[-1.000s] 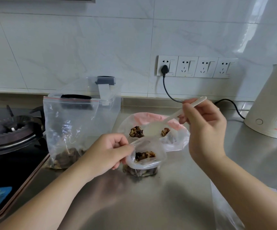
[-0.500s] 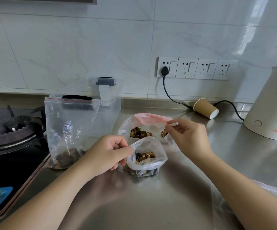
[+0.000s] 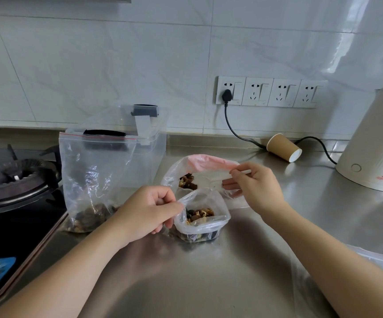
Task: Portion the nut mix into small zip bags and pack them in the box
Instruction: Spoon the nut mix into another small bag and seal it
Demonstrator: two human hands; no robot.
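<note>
A: How should this scoop go?
B: Dig the spoon (image 3: pixel 215 181) deep into the nut bag (image 3: pixel 199 166) beyond the right hand (image 3: pixel 254 187), then tip it into the small bag (image 3: pixel 200 218).
A: And the grips?
B: Right fingers pinch the spoon; the left hand (image 3: pixel 149 212) pinches the small bag's rim open.

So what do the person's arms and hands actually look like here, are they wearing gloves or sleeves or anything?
Both are bare. The left hand and right hand wear no gloves, and no rings, watch or bracelets show. Both forearms are uncovered up to the frame's lower edge, with no sleeve in view. Fingernails look short and unpainted, as far as the picture shows.
</note>
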